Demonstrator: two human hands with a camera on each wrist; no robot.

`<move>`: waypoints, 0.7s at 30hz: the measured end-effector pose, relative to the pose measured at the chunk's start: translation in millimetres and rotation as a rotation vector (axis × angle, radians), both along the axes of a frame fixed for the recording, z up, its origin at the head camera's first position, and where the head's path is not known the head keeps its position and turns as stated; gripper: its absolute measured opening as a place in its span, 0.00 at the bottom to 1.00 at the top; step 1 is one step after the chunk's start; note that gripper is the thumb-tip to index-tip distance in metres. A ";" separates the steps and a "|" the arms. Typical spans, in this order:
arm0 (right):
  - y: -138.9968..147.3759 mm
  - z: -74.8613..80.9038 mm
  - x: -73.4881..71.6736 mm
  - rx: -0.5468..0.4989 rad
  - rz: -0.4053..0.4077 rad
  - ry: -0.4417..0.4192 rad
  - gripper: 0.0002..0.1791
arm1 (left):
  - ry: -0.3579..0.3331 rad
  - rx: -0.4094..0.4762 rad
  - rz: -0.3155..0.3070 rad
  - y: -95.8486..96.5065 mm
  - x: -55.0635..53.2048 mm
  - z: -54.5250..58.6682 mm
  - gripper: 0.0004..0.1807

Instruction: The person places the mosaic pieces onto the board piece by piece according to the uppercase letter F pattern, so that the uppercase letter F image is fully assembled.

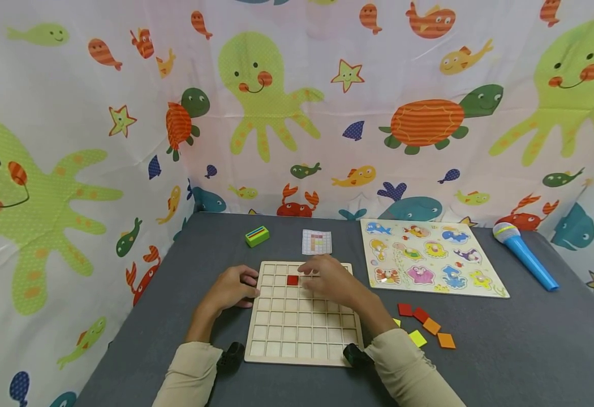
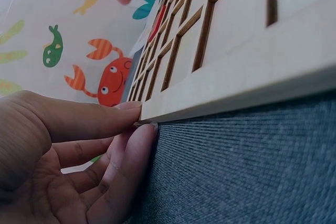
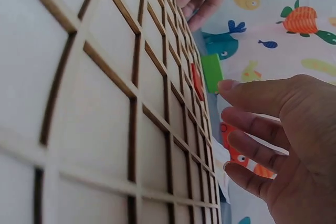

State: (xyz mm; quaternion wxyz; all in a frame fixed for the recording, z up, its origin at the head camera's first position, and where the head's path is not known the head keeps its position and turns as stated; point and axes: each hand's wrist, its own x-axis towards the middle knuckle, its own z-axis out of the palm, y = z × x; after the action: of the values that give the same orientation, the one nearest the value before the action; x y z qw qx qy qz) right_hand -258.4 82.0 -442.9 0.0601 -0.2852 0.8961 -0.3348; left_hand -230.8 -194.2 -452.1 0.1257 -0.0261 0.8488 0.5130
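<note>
A wooden grid board (image 1: 297, 360) lies on the grey table, its small squares divided by raised strips. One red square tile (image 1: 292, 280) sits in a cell near the far edge. At the board's left edge my left hand (image 1: 232, 287) pinches the rim, thumb on top and fingers against the side, as the left wrist view shows. My right hand (image 1: 331, 280) hovers over the far right part of the board, just right of the red tile. Its fingers (image 3: 252, 124) are loosely bent and apart, with nothing between them in the right wrist view.
Beyond the board are a green block (image 1: 257, 237) with coloured strips on top and a printed grid card (image 1: 317, 242). A sea-animal puzzle board (image 1: 439, 259) and a blue toy microphone (image 1: 528, 259) lie right. Loose red, orange and yellow tiles (image 1: 431, 325) lie by my right forearm.
</note>
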 end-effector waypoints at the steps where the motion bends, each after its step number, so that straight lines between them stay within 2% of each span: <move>1: 2.0 1.1 1.2 0.001 -0.002 0.004 0.14 | 0.002 -0.001 -0.002 -0.3 0.4 0.1 0.25; 12: 29.9 10.2 14.2 0.013 -0.039 0.012 0.16 | 0.014 0.009 0.004 -1.7 -1.1 -4.4 0.24; 21: 59.4 8.5 22.2 0.034 -0.077 0.019 0.17 | -0.001 0.003 0.014 -0.9 -2.0 -6.9 0.24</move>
State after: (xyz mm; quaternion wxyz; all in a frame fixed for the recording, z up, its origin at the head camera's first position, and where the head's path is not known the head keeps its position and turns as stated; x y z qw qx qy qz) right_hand -236.3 141.5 -434.4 0.0433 -0.2525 0.9125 -0.3188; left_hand -232.9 -195.1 -459.0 0.1223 -0.0321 0.8477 0.5152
